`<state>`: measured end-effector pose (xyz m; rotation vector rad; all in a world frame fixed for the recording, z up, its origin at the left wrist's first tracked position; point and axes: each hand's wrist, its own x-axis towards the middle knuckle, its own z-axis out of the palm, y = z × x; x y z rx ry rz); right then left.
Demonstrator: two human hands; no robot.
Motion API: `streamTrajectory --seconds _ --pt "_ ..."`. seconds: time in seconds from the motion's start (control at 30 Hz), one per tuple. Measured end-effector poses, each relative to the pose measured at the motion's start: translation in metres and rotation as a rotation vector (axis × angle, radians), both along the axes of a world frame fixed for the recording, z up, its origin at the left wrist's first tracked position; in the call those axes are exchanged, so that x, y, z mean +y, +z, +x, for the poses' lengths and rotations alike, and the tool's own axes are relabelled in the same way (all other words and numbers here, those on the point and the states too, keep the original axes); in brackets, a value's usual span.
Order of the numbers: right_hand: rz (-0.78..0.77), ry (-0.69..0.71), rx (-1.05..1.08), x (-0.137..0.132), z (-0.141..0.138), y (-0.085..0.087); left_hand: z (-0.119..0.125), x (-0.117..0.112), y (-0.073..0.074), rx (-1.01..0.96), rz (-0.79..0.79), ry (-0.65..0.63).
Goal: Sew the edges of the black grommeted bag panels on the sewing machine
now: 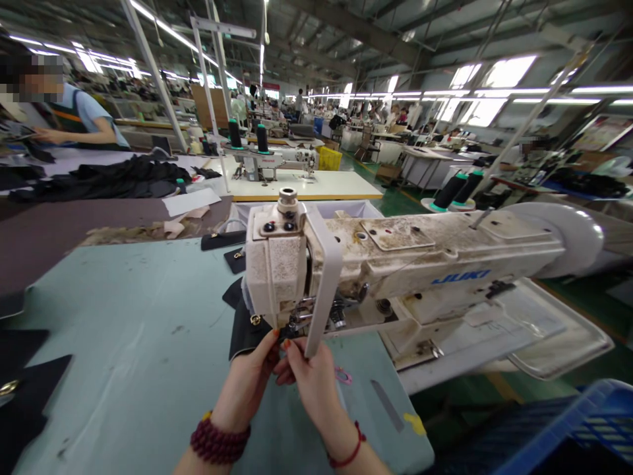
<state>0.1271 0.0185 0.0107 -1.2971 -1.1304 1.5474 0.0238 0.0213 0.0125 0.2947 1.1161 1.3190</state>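
A worn cream JUKI sewing machine (425, 264) stands on a pale green table (133, 343). Under its head lies a black leather piece (242, 333) with a small gold fitting. My left hand (247, 379) pinches the near edge of that piece right below the needle area, fingers closed. My right hand (309, 382) is beside it, fingers closed at the same spot near the presser foot; what it grips is hidden by the machine's guard bar. Both wrists wear red bead bracelets.
More black pieces lie at the table's left edge (24, 389) and behind the machine head (222, 241). A person (74, 115) works at a table with dark fabric at the back left. A blue crate (578, 429) sits at the lower right. Further sewing stations stand behind.
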Motion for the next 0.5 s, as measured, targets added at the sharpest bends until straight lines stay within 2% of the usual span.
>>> streamTrajectory --seconds 0.07,0.17,0.23,0.3,0.37,0.5 --pt "-0.031 0.027 -0.006 -0.004 0.004 0.001 0.001 0.001 0.002 -0.016 -0.016 0.003" --pt "-0.06 0.072 -0.044 -0.014 0.022 0.006 0.004 0.002 0.006 -0.003 -0.016 0.098" --pt "-0.033 0.081 -0.091 -0.02 0.046 0.015 0.006 0.002 0.007 0.001 -0.013 0.149" --pt "0.054 0.037 -0.164 -0.023 0.08 0.031 0.008 0.002 0.007 0.0 -0.014 0.178" --pt "0.191 -0.085 -0.282 -0.021 0.12 0.054 0.01 0.001 0.005 -0.006 0.004 0.202" --pt "0.484 -0.529 -0.618 -0.001 0.194 0.102 0.012 0.0 0.002 -0.019 0.054 0.218"
